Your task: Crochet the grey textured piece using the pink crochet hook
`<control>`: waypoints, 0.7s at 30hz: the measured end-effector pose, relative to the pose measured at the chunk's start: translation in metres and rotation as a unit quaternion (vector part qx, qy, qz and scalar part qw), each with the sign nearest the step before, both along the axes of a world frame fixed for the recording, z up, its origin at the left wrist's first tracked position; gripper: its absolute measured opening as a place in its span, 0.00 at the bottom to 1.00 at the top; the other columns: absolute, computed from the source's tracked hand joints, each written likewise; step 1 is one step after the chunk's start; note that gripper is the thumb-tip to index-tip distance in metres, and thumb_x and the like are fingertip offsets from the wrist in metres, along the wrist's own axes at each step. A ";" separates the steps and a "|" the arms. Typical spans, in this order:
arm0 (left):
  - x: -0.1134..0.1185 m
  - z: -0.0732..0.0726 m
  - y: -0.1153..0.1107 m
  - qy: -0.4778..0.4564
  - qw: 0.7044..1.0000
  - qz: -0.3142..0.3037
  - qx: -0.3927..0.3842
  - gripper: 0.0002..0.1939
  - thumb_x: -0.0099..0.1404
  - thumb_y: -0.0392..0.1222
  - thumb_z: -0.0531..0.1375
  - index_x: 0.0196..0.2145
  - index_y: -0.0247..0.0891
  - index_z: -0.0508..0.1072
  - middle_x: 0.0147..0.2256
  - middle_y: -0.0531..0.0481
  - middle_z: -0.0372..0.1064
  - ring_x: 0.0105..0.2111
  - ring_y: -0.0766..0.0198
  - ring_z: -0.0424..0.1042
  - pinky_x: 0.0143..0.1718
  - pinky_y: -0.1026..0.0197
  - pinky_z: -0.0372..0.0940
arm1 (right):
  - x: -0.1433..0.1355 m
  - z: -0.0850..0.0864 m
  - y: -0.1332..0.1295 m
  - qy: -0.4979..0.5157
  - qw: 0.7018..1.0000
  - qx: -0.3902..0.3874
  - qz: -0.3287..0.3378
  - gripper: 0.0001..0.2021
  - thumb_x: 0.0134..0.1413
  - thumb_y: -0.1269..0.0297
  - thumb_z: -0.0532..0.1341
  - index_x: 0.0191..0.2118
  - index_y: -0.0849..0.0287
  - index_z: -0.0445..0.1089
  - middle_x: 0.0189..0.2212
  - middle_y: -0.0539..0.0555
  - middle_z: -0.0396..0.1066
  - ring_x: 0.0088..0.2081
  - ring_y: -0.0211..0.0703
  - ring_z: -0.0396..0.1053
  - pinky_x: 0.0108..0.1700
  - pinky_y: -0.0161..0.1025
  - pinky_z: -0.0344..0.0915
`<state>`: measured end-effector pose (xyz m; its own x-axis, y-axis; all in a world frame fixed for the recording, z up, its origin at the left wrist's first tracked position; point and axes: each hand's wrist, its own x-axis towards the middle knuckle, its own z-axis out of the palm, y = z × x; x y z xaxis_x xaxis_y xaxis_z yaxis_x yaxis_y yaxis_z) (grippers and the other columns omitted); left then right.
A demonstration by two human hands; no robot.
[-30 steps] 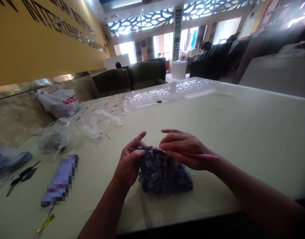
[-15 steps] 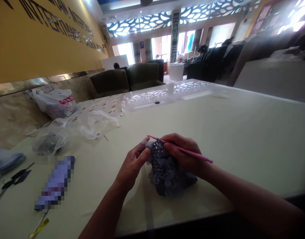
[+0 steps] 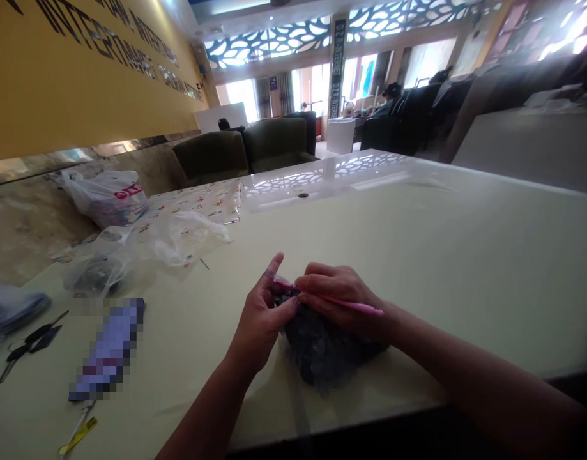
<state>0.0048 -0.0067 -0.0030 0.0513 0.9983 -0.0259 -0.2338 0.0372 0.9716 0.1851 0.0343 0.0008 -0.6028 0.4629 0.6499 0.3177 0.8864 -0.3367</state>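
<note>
A dark grey-blue crocheted piece (image 3: 322,351) with ruffled texture hangs from both hands down to the pale table (image 3: 446,268). My left hand (image 3: 262,316) pinches its upper left edge between thumb and fingers, with the index finger raised. My right hand (image 3: 341,297) is closed round a pink crochet hook (image 3: 360,308) and rests against the top of the piece. The hook's tip reaches left to the fingers of my left hand; its blunt end sticks out at the right. The stitches near the tip are largely covered by the fingers.
Left on the table are keys (image 3: 34,342), a blurred blue-purple item (image 3: 108,351), clear plastic bags (image 3: 188,236) and a thin needle-like piece (image 3: 204,264). A white carrier bag (image 3: 111,195) stands farther back. Green chairs (image 3: 276,144) and seated people are beyond.
The hook and my right hand have moved slightly left and down. My left index finger now points up, and the upper edge of the piece is more covered by the hands.
</note>
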 end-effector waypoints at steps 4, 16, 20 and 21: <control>0.006 -0.002 0.001 -0.033 0.998 0.045 -0.005 0.33 0.53 0.35 0.71 0.57 0.45 0.73 0.38 0.52 0.71 0.40 0.66 0.69 0.48 0.63 0.61 | -0.007 -0.003 -0.003 -0.036 0.969 0.201 -0.139 0.12 0.66 0.71 0.53 0.30 0.60 0.69 0.26 0.51 0.66 0.28 0.39 0.59 0.31 0.37 0.58; -0.021 0.016 0.006 -0.167 0.980 -0.090 -0.059 0.37 0.48 0.33 0.68 0.58 0.37 0.72 0.30 0.51 0.70 0.30 0.67 0.68 0.34 0.65 0.63 | -0.001 -0.001 -0.001 0.093 0.978 0.184 0.026 0.02 0.62 0.70 0.59 0.39 0.59 0.68 0.26 0.49 0.66 0.29 0.38 0.63 0.46 0.45 0.69; -0.026 0.017 0.009 -0.163 0.982 -0.085 -0.036 0.33 0.47 0.33 0.66 0.54 0.34 0.76 0.30 0.51 0.69 0.29 0.68 0.66 0.32 0.66 0.62 | 0.004 0.007 -0.003 0.111 0.989 0.069 0.071 0.04 0.63 0.71 0.58 0.38 0.58 0.70 0.27 0.50 0.65 0.31 0.39 0.65 0.47 0.46 0.69; -0.027 0.016 0.009 -0.162 0.982 -0.086 -0.033 0.32 0.47 0.34 0.66 0.53 0.34 0.76 0.30 0.51 0.68 0.28 0.68 0.65 0.32 0.66 0.61 | 0.006 0.009 -0.003 0.115 0.989 0.032 0.082 0.05 0.63 0.71 0.58 0.37 0.59 0.71 0.27 0.51 0.66 0.32 0.40 0.66 0.46 0.45 0.69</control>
